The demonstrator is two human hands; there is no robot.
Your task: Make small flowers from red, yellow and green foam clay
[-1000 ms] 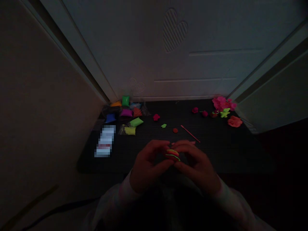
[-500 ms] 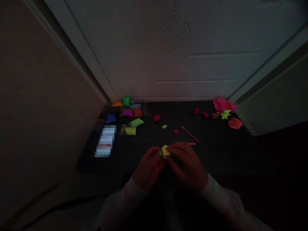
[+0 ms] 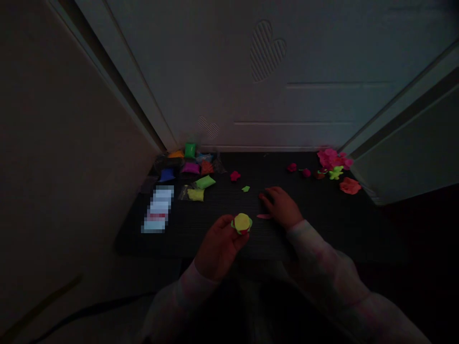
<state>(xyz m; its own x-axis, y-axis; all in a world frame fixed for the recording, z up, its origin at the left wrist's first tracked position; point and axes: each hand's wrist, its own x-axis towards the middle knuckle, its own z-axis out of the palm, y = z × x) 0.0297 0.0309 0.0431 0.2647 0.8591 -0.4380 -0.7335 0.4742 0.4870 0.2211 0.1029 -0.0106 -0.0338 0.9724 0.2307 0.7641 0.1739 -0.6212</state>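
My left hand (image 3: 218,246) grips a small layered clay piece (image 3: 242,222) between thumb and fingers, above the front of the dark table. Its top is a round yellow layer, with wavy green and some red showing below. My right hand (image 3: 281,207) is down on the table, its fingertips closed at the reddish clay disc, which they mostly cover. Beside the right palm lies a flat pink strip (image 3: 264,216). A little green clay scrap (image 3: 245,188) sits just beyond the hands. The pink stick is hidden by the right hand.
Bagged coloured clay (image 3: 191,168) is piled at the back left, near a blurred bright rectangle (image 3: 159,208). A pink clay flower (image 3: 234,176) lies mid-table. Pink clay flowers (image 3: 332,158), a yellow-green figure (image 3: 336,172) and a coral piece (image 3: 350,186) occupy the back right, against a white door (image 3: 311,105).
My right hand has left the layered clay piece and moved forward and right, down to the reddish disc. The left hand still holds the piece, its yellow top now fully visible.
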